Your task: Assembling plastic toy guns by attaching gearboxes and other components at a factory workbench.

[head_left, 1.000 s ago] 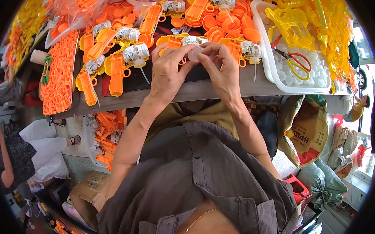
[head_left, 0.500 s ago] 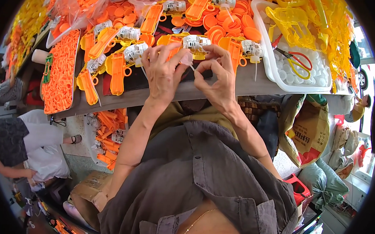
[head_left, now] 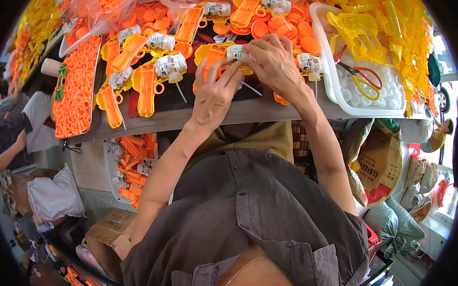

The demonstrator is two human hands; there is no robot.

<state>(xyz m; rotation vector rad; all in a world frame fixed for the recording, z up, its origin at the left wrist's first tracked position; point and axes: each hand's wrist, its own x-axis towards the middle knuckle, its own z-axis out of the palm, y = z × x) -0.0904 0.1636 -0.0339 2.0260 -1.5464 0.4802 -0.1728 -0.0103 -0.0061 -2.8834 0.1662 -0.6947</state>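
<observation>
In the middle of the bench lies a half-built toy gun with an orange handle (head_left: 211,55) and a white mechanism (head_left: 237,52) at its end. My left hand (head_left: 214,95) has its fingertips closed at the near side of that mechanism. From beside them a thin white strip (head_left: 252,89) sticks out; the piece it belongs to is hidden by my fingers. My right hand (head_left: 277,63) curls over the mechanism's right end, gripping it from above. More such toy guns lie around, one (head_left: 147,91) left of my hands and another (head_left: 309,63) past my right wrist.
At the right, a white tub (head_left: 329,96) holds small white caps, yellow parts and scissors (head_left: 362,77). A tray of small orange parts (head_left: 72,95) lies left. Orange discs (head_left: 259,29) and yellow parts (head_left: 414,59) are heaped behind. A sack (head_left: 373,164) stands below right.
My hands have come together onto the toy gun's mechanism; before, they held a small translucent piece with a white strip in front of it. The right hand moved up and turned over.
</observation>
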